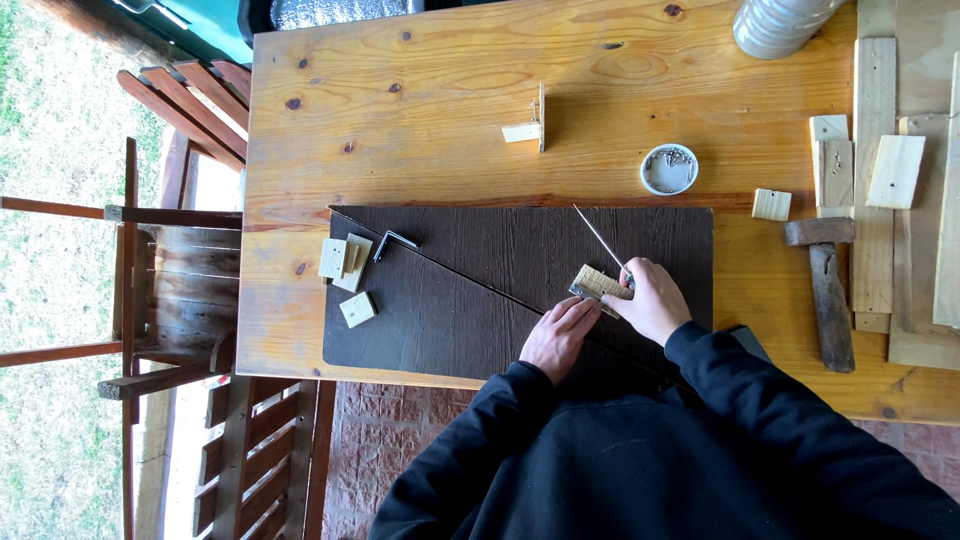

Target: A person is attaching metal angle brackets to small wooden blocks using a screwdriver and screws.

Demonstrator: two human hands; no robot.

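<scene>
A person in black sleeves is seen from above, bent over a dark brown board (450, 300) laid flat on a wooden counter (420, 110). The left hand (558, 337) is pressed down on the board, fingers flat and extended, nothing held. Just beside it, the right hand (655, 298) is closed around a thin metal rod (598, 238), whose free end slants up and away, and rests against a small pale wooden block (600, 283) set on the board along a long diagonal line, apparently a cut or a seam. The block is judged to be in the course of being positioned or marked on the board, not yet fixed; the next move would call for the block to be kept still under the left hand while the rod's point is placed with care.

Further left on the board, three small wooden blocks (346, 270) and a bent metal bracket (394, 241) are lying near the edge. To the right, a hammer (826, 290) with a wooden handle is lying on the counter, with more offcuts (832, 165) and planks beyond it. Past the board, a round white dish of small nails (669, 169) is set out, and farther still a small assembled corner piece (530, 125). At the far edge, a ribbed grey container (780, 25) is partly shown. Wooden chairs (175, 250) are standing at the left over grass.
</scene>
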